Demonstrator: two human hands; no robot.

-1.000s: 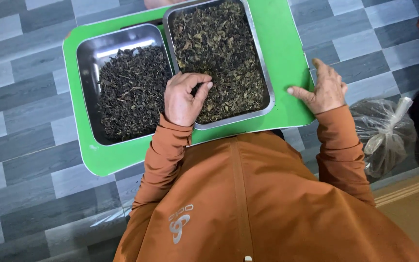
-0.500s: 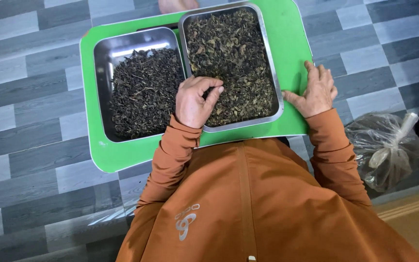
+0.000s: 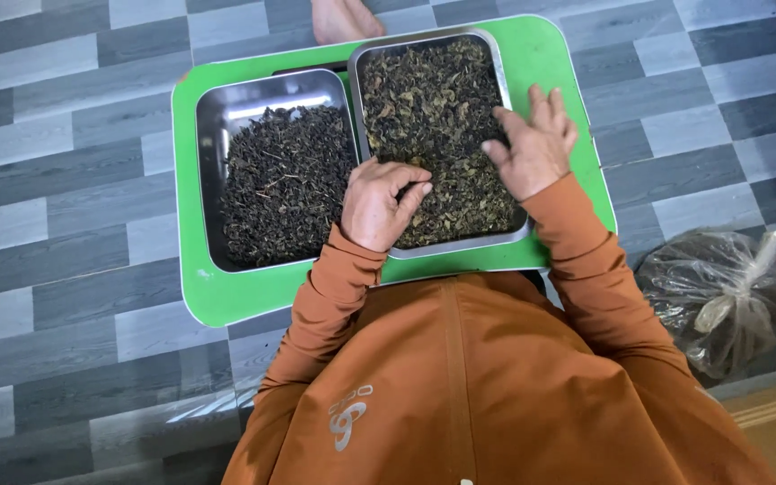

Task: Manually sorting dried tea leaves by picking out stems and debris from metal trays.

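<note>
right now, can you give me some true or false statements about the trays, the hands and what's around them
1. Two metal trays sit side by side on a green table. True.
2. The left hand rests on the left tray. False: it is at the near edge of the right tray, fingers curled over the dried leaves.
3. The right hand lies over the right tray's far side. True.
4. The left tray is bare. False: it holds darker dried leaves.
5. A tied clear plastic bag lies on the floor to the person's right. True.
</note>
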